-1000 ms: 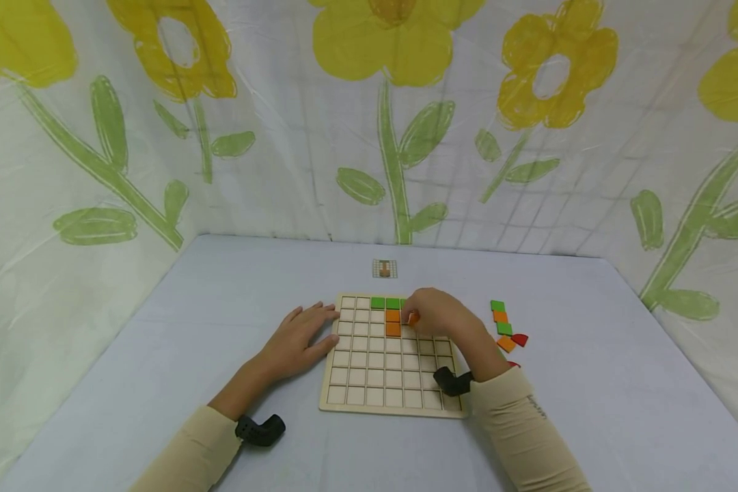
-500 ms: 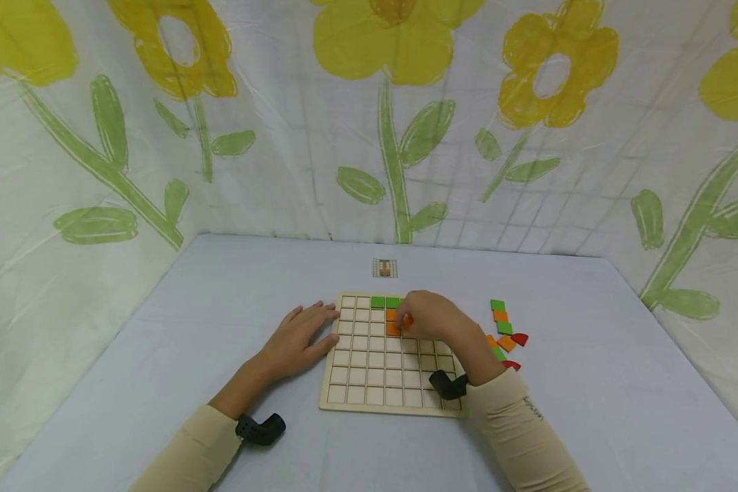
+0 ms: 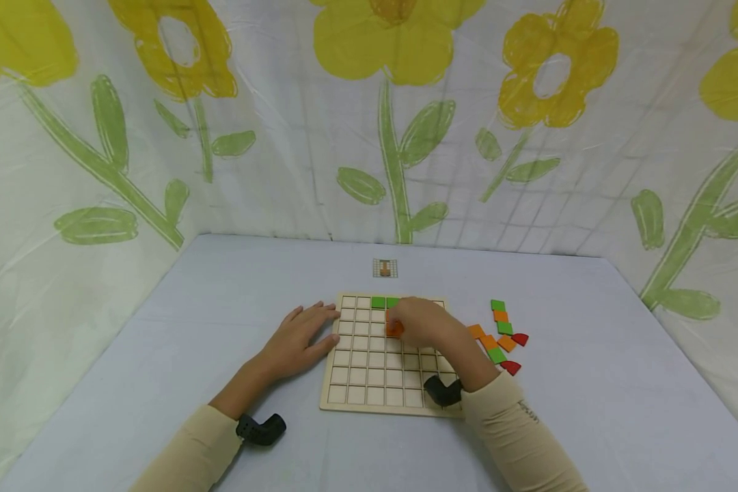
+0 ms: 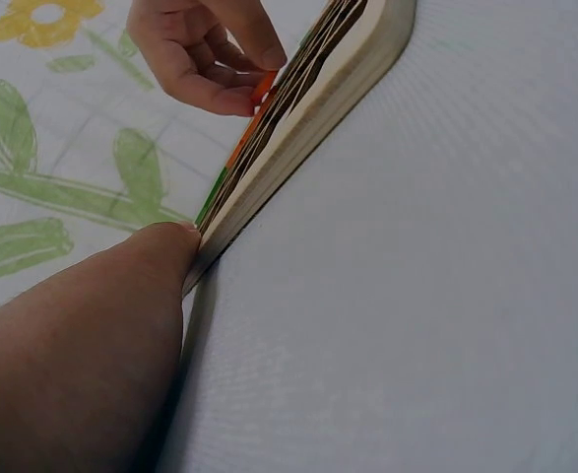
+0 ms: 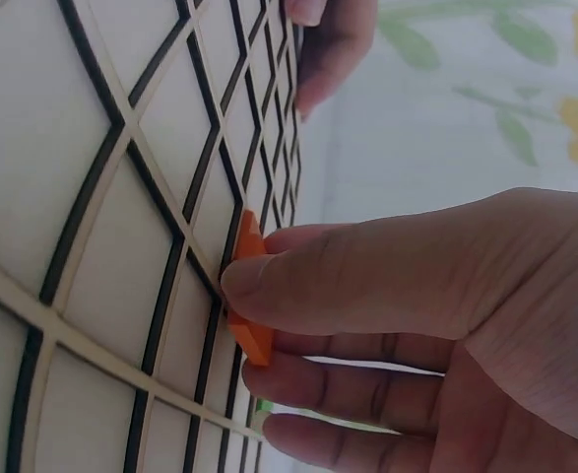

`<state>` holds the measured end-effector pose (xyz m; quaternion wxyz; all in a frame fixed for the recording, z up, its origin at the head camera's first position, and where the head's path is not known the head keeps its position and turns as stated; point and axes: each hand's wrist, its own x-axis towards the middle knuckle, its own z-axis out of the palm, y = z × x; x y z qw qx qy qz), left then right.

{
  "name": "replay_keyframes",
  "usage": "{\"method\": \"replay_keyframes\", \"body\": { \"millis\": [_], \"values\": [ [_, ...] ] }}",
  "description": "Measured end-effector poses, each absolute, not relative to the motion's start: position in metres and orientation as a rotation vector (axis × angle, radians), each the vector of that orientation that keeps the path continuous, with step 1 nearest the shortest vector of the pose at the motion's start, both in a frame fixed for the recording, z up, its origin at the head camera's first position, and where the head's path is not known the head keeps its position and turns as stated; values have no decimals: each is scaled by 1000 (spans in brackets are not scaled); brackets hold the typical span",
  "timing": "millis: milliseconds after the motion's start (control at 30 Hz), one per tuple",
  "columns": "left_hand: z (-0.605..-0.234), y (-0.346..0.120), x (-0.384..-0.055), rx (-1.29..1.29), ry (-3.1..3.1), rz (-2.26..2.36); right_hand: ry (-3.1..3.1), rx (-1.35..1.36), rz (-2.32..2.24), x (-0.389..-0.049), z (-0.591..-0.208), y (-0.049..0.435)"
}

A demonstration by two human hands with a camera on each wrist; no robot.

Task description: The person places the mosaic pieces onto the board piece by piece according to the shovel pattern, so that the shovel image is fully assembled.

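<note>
My right hand (image 3: pixel 423 323) pinches an orange square tile (image 5: pixel 255 340) between thumb and fingers, low over the wooden grid board (image 3: pixel 376 398). In the right wrist view the tile is tilted, close to the grid's dividers. In the head view that hand is over the column of orange tiles and covers much of it. Green square tiles (image 3: pixel 378 302) lie in the board's far row, partly hidden by the hand. My left hand (image 3: pixel 296 344) lies on the table with fingers extended, its fingertips and thumb at the board's left edge.
Loose orange and green squares (image 3: pixel 497 354) and red quarter-round tiles (image 3: pixel 512 368) lie on the table right of the board. A small card with a printed grid pattern (image 3: pixel 385 268) lies beyond the board. A flower-patterned curtain (image 3: pixel 270 150) hangs behind the table.
My right hand has moved left and slightly nearer with the orange tile, to over the orange column. More loose tiles show beside its forearm. The left hand has stayed put.
</note>
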<state>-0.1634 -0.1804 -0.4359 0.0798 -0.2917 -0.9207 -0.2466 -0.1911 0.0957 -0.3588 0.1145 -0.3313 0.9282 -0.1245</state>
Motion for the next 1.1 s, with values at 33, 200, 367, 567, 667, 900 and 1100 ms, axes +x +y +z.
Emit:
{"method": "replay_keyframes", "body": {
  "millis": [33, 200, 367, 567, 667, 900, 1100],
  "values": [
    [-436, -180, -163, -873, -2753, -739, 2726, -983, -359, -191, -360, 95],
    [-435, -180, -163, -862, -2756, -730, 2748, -1021, -316, -187, -360, 91],
    [-435, -179, -162, -842, -2777, -731, 2734, -1104, -322, -184, -360, 88],
    [-434, -179, -162, -834, -2786, -730, 2702, -1121, -315, -182, -360, 86],
    [-434, -179, -162, -835, -2782, -722, 2692, -1127, -309, -181, -359, 85],
    [-434, -179, -162, -837, -2776, -719, 2690, -1125, -306, -181, -358, 85],
    [-434, -179, -162, -841, -2776, -726, 2705, -1084, -301, -181, -360, 84]
  ]
}}
